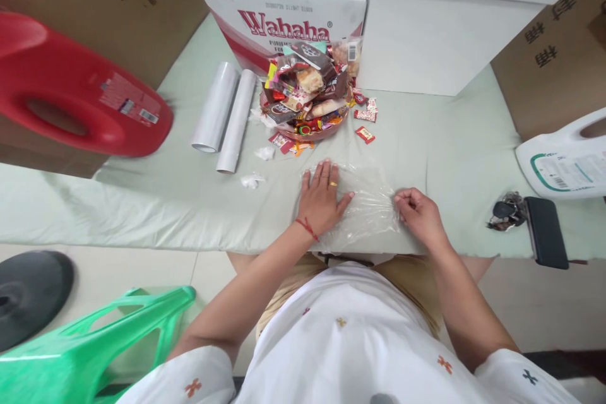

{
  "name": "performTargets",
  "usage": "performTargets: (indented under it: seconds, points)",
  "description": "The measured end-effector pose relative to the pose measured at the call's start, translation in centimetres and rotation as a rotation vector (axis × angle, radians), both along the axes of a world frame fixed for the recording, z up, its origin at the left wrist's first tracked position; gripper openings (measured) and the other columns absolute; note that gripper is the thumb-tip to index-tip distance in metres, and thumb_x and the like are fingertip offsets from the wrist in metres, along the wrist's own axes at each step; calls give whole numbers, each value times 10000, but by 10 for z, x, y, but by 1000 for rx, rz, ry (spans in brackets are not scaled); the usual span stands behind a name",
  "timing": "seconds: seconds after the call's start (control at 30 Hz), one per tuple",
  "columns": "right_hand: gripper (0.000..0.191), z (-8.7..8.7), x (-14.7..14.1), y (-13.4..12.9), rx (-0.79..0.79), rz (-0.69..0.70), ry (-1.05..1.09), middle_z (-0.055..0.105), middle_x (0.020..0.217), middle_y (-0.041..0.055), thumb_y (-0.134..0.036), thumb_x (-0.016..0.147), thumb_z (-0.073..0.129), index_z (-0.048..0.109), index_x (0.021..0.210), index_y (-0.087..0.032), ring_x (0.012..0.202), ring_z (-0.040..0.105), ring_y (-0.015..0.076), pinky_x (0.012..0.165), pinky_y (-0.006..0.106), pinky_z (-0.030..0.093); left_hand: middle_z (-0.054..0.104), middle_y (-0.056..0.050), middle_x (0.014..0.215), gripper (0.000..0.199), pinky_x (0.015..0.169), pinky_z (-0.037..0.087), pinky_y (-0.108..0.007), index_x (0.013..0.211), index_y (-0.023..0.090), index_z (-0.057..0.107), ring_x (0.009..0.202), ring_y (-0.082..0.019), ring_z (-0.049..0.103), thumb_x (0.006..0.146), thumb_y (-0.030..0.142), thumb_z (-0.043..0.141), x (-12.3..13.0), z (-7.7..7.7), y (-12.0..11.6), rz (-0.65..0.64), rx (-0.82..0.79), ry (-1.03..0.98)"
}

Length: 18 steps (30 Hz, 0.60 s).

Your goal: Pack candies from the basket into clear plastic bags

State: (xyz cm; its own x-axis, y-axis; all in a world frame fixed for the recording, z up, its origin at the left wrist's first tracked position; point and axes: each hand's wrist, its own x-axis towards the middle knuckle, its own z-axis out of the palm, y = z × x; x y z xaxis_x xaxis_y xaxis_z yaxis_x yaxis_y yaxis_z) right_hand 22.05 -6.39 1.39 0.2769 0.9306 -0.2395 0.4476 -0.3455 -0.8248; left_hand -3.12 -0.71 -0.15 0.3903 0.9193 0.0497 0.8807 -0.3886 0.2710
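Note:
A clear plastic bag (pixel 369 205) lies on the pale green tablecloth, near its front edge. My left hand (pixel 322 201) rests flat on the bag's left part, fingers spread, with a ring and a red string bracelet on it. At the bag's right end, my right hand (pixel 416 213) pinches the gathered plastic between thumb and fingers. Creases run through the plastic from that pinch toward my left hand. Beyond my hands stands a round dish (pixel 326 134) heaped with wrapped snacks (pixel 310 82).
Two white rolls (pixel 215 107) lie left of the dish, near small crumpled white scraps (pixel 252 181). Boxes (pixel 284 12) line the back. A red jug (pixel 85 88) stands left; a white jug (pixel 568 161), keys (pixel 506 211) and a black phone (pixel 545 231) are right.

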Motion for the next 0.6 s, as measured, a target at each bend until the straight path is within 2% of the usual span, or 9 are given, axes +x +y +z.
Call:
performTargets:
  seconds: [0.13, 0.23, 0.33, 0.4, 0.47, 0.53, 0.6]
  points:
    - [278, 19, 9, 19, 144, -27, -258, 705, 809, 27, -472, 887, 636, 691, 928, -202, 652, 575, 164, 679, 316, 466, 315, -171, 1697, 653, 1274, 136, -641, 1585, 136, 413, 1590, -344, 257, 1052, 510, 370, -13, 9, -7, 1, 70, -45]
    - [221, 45, -1, 54, 294, 93, -321, 681, 748, 15, -414, 909, 616, 677, 858, -208, 653, 584, 172, 683, 316, 474, 405, -176, 1652, 611, 1277, 125, -642, 1566, 123, 444, 1576, -328, 300, 1068, 461, 338, -23, 9, -12, 76, 87, -49]
    - [174, 66, -31, 103, 502, 324, -460, 704, 879, 44, -342, 942, 571, 687, 914, -215, 772, 632, 198, 755, 334, 489, 425, -176, 1639, 600, 1264, 148, -664, 1570, 132, 442, 1548, -325, 359, 1074, 444, 313, -29, 3, -13, 79, 42, -28]
    - [220, 73, -59, 141, 595, 437, -570, 700, 1081, 77, -316, 973, 511, 687, 1065, -221, 913, 650, 232, 792, 349, 494, 402, -172, 1651, 606, 1260, 160, -665, 1584, 145, 425, 1550, -324, 357, 1074, 451, 308, -32, -1, -12, 63, 23, -13]
    - [277, 74, -85, 177, 612, 527, -648, 660, 1238, 97, -306, 995, 463, 651, 1179, -220, 1019, 641, 262, 805, 358, 495, 380, -169, 1663, 620, 1263, 162, -658, 1594, 144, 408, 1562, -317, 337, 1076, 464, 292, -32, -3, -11, 57, 18, -4]
    - [290, 73, -106, 204, 593, 587, -679, 655, 1254, 107, -305, 1013, 430, 623, 1204, -202, 1052, 629, 275, 818, 360, 492, 372, -165, 1667, 627, 1265, 161, -657, 1596, 136, 402, 1566, -309, 328, 1080, 467, 271, -33, -3, -11, 55, 13, -1]
    - [288, 73, -118, 219, 573, 611, -677, 675, 1208, 106, -307, 1029, 405, 609, 1197, -193, 1056, 624, 273, 832, 359, 489, 367, -164, 1670, 629, 1268, 157, -657, 1595, 132, 403, 1568, -305, 325, 1082, 466, 260, -33, -3, -11, 57, 5, -2]
